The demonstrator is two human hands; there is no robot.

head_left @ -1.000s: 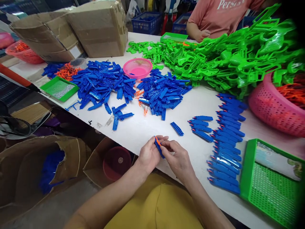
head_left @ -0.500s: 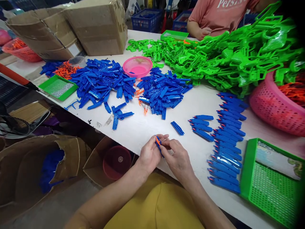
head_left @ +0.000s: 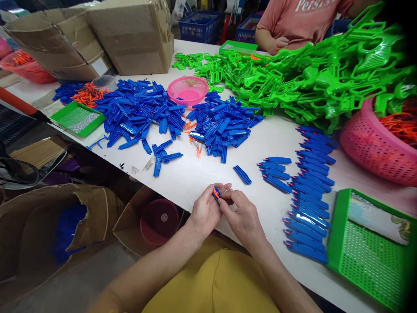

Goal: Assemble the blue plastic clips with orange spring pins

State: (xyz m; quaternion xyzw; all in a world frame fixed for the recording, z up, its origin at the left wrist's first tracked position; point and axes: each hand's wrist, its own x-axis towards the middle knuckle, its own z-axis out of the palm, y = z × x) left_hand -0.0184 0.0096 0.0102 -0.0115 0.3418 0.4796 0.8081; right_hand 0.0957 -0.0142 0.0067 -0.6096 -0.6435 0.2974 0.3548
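Note:
My left hand [head_left: 204, 211] and my right hand [head_left: 243, 216] meet at the near edge of the white table [head_left: 202, 174], both closed on one small blue plastic piece with an orange tip [head_left: 216, 192]. Most of that piece is hidden by my fingers. A single loose blue piece [head_left: 242, 174] lies just beyond my hands. To the right, finished blue pieces [head_left: 309, 204] lie in neat rows. Two heaps of loose blue pieces [head_left: 140, 111] [head_left: 221, 124] sit farther back, with a few small orange parts [head_left: 192, 130] between them.
A green mesh tray [head_left: 371, 248] sits at the right, a pink basket of orange parts [head_left: 378, 148] behind it, and a big pile of green plastic frames [head_left: 312, 78] beyond. A small pink basket [head_left: 188, 90], a green tray [head_left: 78, 118] and cardboard boxes [head_left: 130, 34] stand at the back. Another person in a pink shirt [head_left: 299, 21] sits opposite.
My fingers have closed further over the blue piece, so less of it shows now. The hands stay in the same spot at the table edge.

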